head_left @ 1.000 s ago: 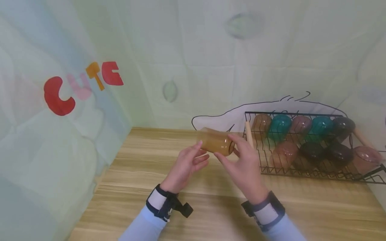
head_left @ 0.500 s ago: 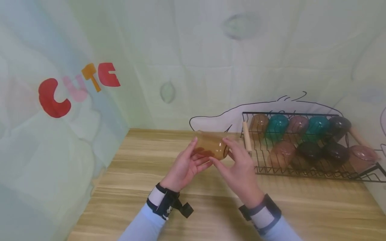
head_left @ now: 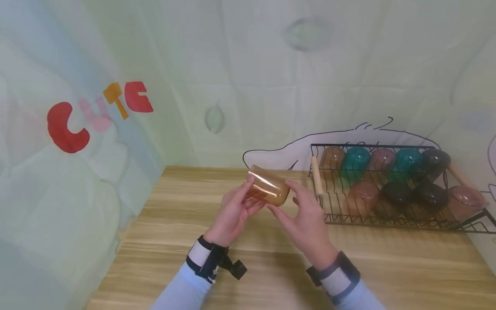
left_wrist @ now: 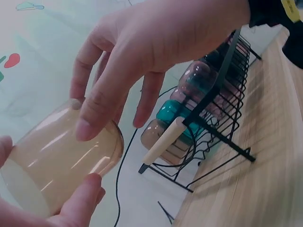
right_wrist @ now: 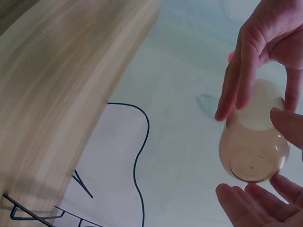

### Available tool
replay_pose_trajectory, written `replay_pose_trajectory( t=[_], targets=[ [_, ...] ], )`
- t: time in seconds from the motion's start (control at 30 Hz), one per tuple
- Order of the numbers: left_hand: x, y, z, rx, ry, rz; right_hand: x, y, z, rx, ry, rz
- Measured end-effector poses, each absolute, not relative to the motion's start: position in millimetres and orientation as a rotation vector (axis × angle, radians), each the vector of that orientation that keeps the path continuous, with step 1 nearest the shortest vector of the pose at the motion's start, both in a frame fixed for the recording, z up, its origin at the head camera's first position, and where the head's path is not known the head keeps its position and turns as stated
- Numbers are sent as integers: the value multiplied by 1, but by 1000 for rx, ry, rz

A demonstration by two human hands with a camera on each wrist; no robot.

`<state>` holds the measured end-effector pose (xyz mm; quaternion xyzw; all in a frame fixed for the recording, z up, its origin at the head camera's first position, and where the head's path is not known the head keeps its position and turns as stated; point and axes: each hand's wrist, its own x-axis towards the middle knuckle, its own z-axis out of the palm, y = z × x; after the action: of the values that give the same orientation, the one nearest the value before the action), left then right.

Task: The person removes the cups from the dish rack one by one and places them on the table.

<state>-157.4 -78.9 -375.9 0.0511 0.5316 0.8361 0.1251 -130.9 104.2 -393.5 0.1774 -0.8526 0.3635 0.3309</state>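
An amber see-through glass cup [head_left: 270,187] is held in the air above the wooden table, tilted on its side. My left hand [head_left: 232,215] grips its open end, thumb over the wall and fingers beneath. At the rounded base end, my right hand [head_left: 308,219] pinches the cup between thumb and fingers. The left wrist view shows the cup [left_wrist: 71,156] between both hands, with the right hand [left_wrist: 156,42] above. In the right wrist view the base of the cup [right_wrist: 255,158] faces the camera, and the left hand [right_wrist: 267,52] is at the far end.
To the right stands a black wire rack [head_left: 329,219] with wooden handles [head_left: 316,176]. Several upturned cups fill it in two rows, among them teal cups [head_left: 355,161], dark cups [head_left: 430,200] and pink cups [head_left: 362,198]. A printed cloth [head_left: 232,56] hangs behind the table [head_left: 162,258].
The cup and both hands have shifted slightly left in the head view. The cup has turned a little, its base end dipping lower. Both hands keep hold of it.
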Motion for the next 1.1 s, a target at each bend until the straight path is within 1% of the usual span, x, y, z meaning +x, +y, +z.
replay_pose_trajectory(
  t=[0.13,0.27,0.4,0.63,0.87,1.1],
  targets=[
    [-162,-84,-372,83,1671,2453,-132,113,-394,475,-2279,854],
    [-169,-97,-366,16,1798,2489,-132,131,-393,522,-2343,779],
    [-179,-117,-360,-32,1996,2486,-130,157,-392,547,-2419,697],
    [-198,-156,-357,-118,2321,2422,-127,190,-388,474,-2568,586],
    [-214,-188,-371,-264,2686,2157,-127,202,-388,469,-2612,528],
    [-226,-210,-397,-410,2781,1990,-123,210,-392,489,-2627,532]
  ],
)
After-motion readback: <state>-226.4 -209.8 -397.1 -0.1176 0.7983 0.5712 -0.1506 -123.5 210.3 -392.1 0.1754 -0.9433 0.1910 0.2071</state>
